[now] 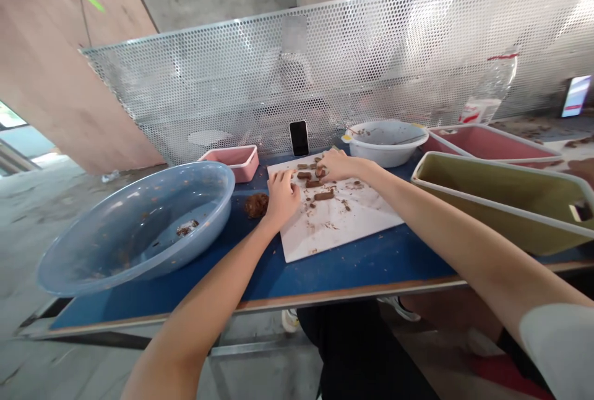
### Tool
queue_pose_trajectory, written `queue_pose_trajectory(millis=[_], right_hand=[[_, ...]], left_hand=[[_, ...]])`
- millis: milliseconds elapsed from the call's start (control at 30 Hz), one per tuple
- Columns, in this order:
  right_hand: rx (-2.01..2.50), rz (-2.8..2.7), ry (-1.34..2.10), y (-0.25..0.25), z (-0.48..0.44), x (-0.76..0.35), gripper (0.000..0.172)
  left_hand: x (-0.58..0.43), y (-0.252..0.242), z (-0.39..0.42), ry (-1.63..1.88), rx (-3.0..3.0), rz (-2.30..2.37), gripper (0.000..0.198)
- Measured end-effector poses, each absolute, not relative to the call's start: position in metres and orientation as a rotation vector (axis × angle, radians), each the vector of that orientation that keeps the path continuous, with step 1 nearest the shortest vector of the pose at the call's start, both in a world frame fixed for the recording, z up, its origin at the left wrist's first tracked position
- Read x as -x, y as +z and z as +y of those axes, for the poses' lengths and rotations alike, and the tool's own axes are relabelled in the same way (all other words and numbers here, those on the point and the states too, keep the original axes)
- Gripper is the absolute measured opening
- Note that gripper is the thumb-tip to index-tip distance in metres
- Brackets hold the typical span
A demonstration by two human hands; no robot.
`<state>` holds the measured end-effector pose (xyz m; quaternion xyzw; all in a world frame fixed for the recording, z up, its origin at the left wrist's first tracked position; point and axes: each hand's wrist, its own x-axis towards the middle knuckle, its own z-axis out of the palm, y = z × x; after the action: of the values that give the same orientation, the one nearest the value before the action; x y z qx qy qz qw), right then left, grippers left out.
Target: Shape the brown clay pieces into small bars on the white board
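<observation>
My left hand [283, 197] rests at the left edge of a white board [338, 227], its fingers spread over the surface and nothing visible in them. Toward the back of the board, my right hand [338, 164] has its fingers curled down on a short brown roll [320, 172], partly hidden by them. Similar rolls of a brown, clay-like material lie in front, among them a longer one [323, 195] and another [314, 183]. Brown crumbs are scattered around. A rough brown lump [257, 205] sits on the blue table just left of my left hand.
A large blue basin [204, 251] stands left, a small pink box [250, 165] behind it. A phone [299, 138] leans upright at the back. Rightward are a white basin [387, 154], a green bin [501, 214], a pink tray [501, 140] and a plastic bottle [492, 88].
</observation>
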<state>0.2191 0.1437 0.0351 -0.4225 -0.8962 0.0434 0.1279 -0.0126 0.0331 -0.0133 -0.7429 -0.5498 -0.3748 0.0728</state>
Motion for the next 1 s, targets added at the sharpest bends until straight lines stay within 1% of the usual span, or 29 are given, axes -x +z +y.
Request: queue_pose_trajectory(millis=[67,233,433,1000], right_hand=[[1.272,-2.63,0.1,0.036,0.144,-0.207,0.025],[1.352,-2.801,-0.052,0.035,0.133,-0.191,0.027],[1.386,-2.83,-0.124,0.032,0.124,-0.186,0.021],[1.318,-2.836,-0.185,0.023,0.126,-0.19,0.024]], left_hand=[[0.012,-0.015,0.033,-1.144,2.227,-1.647,0.041],[0.009,-0.017,0.031,-1.15,2.236,-1.603,0.046],[0.008,-0.017,0.031,-1.154,2.257,-1.595,0.051],[0.01,-0.019,0.035,-1.147,2.246,-1.602,0.047]])
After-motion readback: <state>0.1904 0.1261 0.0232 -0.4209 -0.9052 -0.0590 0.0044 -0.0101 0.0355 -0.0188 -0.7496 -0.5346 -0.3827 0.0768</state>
